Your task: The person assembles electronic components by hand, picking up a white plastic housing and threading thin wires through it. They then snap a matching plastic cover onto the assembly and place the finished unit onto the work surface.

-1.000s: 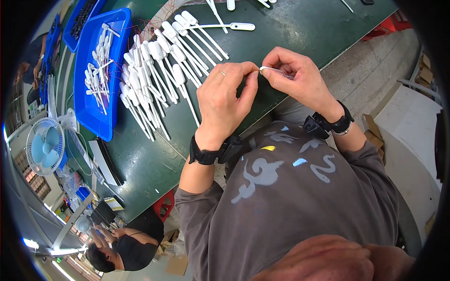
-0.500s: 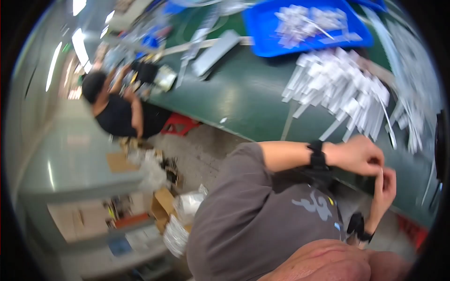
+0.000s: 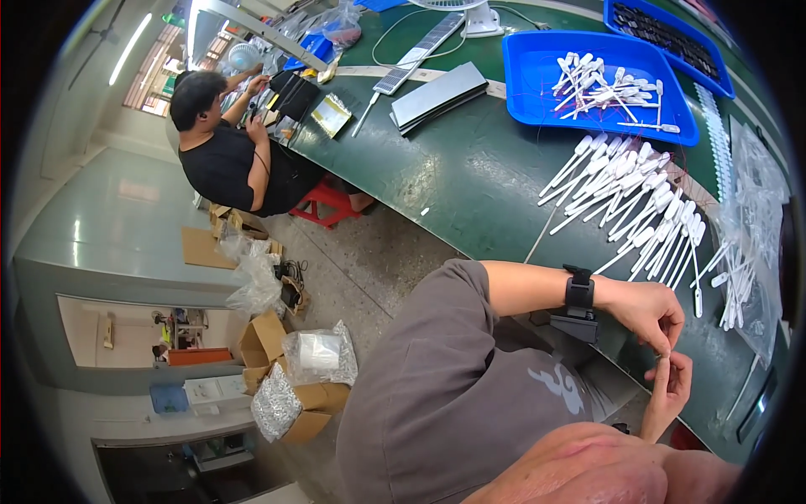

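My left hand [image 3: 645, 314], a black band on its wrist, is closed in a pinch near the table's front edge. Its thumb and fingertips meet the raised finger of my right hand [image 3: 669, 388], whose other fingers are curled. Anything between the fingertips is too small or hidden to make out. Just beyond them, a fanned heap of white thin-stemmed sticks with rounded heads [image 3: 625, 197] lies on the green table [image 3: 470, 197]. More such sticks [image 3: 617, 88], with fine red wires among them, lie in a blue tray [image 3: 525, 97] behind the heap.
Another blue tray [image 3: 722, 71] holds dark pieces. Clear plastic bags [image 3: 760, 210] lie at the right, by more sticks. Flat grey panels [image 3: 441, 94] are stacked left of the trays. A person in black [image 3: 227, 160] works at the table's far left; opened cardboard boxes [image 3: 264, 340] stand on the floor.
The view has shifted and become sharper. Both my hands appear lower in the picture, still together at the fingertips. The heap and the trays look unchanged.
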### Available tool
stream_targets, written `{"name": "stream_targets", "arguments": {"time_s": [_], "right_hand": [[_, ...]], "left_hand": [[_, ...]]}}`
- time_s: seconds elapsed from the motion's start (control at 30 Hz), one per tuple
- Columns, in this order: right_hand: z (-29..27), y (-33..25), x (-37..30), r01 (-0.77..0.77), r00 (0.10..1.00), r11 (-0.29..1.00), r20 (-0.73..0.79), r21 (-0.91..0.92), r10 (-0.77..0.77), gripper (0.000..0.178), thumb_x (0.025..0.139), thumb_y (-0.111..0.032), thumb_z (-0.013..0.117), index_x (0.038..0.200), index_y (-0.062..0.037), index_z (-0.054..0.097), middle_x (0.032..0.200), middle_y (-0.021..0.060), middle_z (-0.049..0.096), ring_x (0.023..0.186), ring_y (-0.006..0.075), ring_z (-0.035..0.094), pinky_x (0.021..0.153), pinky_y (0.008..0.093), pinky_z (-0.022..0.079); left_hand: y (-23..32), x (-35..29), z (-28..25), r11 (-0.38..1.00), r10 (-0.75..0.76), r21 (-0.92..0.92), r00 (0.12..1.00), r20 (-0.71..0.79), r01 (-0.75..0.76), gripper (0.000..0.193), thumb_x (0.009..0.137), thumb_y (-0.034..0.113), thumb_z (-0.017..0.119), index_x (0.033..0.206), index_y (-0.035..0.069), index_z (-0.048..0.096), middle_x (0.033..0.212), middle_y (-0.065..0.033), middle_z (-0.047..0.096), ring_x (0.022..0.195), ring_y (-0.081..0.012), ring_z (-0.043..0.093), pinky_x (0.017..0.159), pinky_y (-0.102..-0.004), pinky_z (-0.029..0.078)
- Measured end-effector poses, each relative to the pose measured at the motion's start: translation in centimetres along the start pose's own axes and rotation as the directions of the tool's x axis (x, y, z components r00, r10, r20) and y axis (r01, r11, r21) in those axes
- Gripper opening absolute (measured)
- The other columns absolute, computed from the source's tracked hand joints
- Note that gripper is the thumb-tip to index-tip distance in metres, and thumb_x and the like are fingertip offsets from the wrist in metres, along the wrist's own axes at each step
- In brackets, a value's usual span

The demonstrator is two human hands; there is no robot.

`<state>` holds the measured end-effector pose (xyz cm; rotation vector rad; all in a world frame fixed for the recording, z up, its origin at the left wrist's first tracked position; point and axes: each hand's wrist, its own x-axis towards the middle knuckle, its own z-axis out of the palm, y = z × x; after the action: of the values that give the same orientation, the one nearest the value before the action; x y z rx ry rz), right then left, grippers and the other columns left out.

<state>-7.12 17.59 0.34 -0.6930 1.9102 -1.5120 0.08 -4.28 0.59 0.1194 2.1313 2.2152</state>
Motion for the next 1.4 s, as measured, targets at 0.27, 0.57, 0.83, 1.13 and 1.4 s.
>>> {"name": "stream_targets", "arguments": {"time_s": [0.27,0.57,0.83,1.13,1.4], "right_hand": [[-1.3,0.7,0.1,0.114,0.989,0.991,0.082,0.069,-0.119,0.009,0.103,-0.010,0.059,0.104,-0.0021,0.059,0.101,0.0007,0.057,0.090,0.0065,0.050,0.080,0.0228,0.040],[-5.5,4.3,3.4,0.127,0.984,0.499,-0.173,0.857,0.046,0.032,0.105,-0.021,0.056,0.134,-0.0063,0.057,0.110,-0.0007,0.063,0.087,0.0090,0.056,0.070,0.0255,0.045],[-4.5,2.3,1.1,0.211,0.894,0.502,-0.374,0.839,0.248,0.027,0.101,-0.022,0.064,0.124,-0.0075,0.064,0.099,-0.0038,0.063,0.079,0.0063,0.056,0.067,0.0227,0.048],[-3.2,2.4,0.5,0.177,0.897,0.511,-0.352,0.841,0.268,0.023,0.101,-0.024,0.064,0.120,-0.0096,0.066,0.096,-0.0044,0.062,0.078,0.0052,0.055,0.068,0.0230,0.049],[-2.0,2.3,1.0,0.145,0.913,0.517,-0.315,0.844,0.258,0.024,0.102,-0.027,0.063,0.118,-0.0095,0.065,0.094,-0.0047,0.060,0.077,0.0050,0.054,0.067,0.0229,0.048]], "left_hand": [[1.2,-0.2,0.1,0.973,0.162,0.184,0.980,-0.118,-0.138,0.025,0.082,0.024,0.079,0.095,0.003,0.073,0.086,-0.0073,0.073,0.076,-0.0176,0.068,0.067,-0.0306,0.053],[4.0,-2.2,-4.4,0.822,0.299,0.569,0.835,-0.461,0.020,0.015,0.092,0.011,0.070,0.104,0.002,0.075,0.098,-0.0100,0.075,0.090,-0.0183,0.071,0.082,-0.0295,0.055],[3.9,0.0,-5.4,0.442,0.194,0.881,0.940,-0.280,0.171,0.013,0.089,0.016,0.069,0.094,0.005,0.074,0.090,-0.0118,0.072,0.088,-0.0296,0.067,0.077,-0.0390,0.054],[1.2,6.7,-3.9,0.121,0.354,0.980,0.929,0.108,-0.161,0.007,0.086,0.012,0.066,0.084,0.007,0.070,0.088,-0.0090,0.065,0.090,-0.0279,0.063,0.075,-0.0400,0.053],[0.3,8.9,-2.4,-0.084,0.330,0.938,0.879,0.344,-0.336,0.005,0.084,0.009,0.064,0.080,0.006,0.066,0.087,-0.0094,0.063,0.090,-0.0274,0.062,0.072,-0.0400,0.053]]}}
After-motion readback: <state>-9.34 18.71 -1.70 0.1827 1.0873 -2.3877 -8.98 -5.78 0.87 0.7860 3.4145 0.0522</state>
